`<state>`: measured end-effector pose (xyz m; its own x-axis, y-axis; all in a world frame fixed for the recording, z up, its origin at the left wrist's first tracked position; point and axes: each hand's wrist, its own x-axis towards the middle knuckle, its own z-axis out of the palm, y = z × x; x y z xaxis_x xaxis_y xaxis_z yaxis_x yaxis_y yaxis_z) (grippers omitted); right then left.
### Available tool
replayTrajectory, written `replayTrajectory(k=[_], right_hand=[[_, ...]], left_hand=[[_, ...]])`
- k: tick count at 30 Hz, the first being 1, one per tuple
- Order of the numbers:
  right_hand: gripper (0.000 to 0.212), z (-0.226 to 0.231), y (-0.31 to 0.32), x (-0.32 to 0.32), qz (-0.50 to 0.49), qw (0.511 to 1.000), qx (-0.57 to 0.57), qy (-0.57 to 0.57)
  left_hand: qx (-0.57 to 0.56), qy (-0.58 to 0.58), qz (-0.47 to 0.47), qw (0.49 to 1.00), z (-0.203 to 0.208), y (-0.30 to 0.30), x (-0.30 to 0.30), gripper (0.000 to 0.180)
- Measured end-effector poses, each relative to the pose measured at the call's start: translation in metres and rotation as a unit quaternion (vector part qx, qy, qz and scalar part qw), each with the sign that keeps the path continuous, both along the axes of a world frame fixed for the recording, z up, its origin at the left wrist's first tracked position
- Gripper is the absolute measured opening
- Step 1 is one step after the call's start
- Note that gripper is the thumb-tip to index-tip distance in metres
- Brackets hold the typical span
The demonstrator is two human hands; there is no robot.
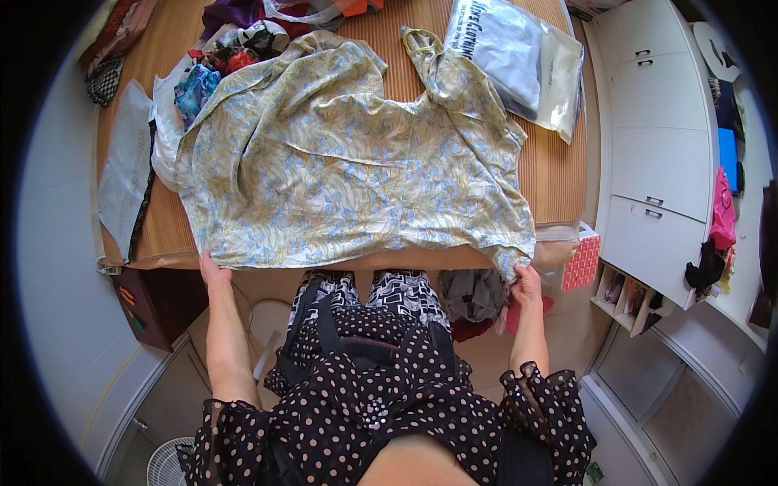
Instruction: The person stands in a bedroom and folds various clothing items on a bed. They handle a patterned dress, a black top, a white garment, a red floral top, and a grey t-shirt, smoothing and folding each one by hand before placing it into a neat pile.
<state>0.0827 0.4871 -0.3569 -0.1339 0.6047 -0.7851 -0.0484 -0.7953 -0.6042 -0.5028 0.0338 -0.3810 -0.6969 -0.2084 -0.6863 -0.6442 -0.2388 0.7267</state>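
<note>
**Covered and cropped**

A white plastic bag (164, 154) is partly covered by the patterned garment (348, 186). Purple cloth (229, 16) is cropped by the upper edge, a white basket (168, 465) by the lower. Grey cloth (472, 295) is partly hidden by the table (557, 178).

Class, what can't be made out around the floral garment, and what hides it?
Head view:
Tabletop beneath the floral garment: covered by its cloth.
Garment's underside: turned away from the camera.
Tabletop's far edge: cut off by the picture's upper edge.
Gray cloth below: partly hidden by the tabletop.
Grip of the left hand: fingertips too small to tell.
</note>
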Motion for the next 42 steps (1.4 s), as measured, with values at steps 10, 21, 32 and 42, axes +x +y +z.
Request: replayTrajectory(k=[10,21,32,42], right_hand=[[0.022,0.011,-0.002,0.043,-0.101,0.983,0.102,-0.118],[0.020,0.026,-0.020,0.035,-0.105,0.982,0.050,-0.152],[0.021,0.019,-0.014,0.041,-0.056,0.986,0.048,-0.148],[0.029,0.010,-0.026,0.046,0.050,0.985,0.039,-0.161]], left_hand=[[-0.152,0.033,0.009,0.988,0.019,-0.018,-0.011,0.033],[-0.191,0.035,-0.006,0.981,0.018,-0.033,0.003,0.032],[-0.172,0.042,-0.020,0.984,0.009,-0.035,0.012,0.028],[-0.147,0.062,-0.001,0.987,0.001,-0.043,0.013,0.025]])
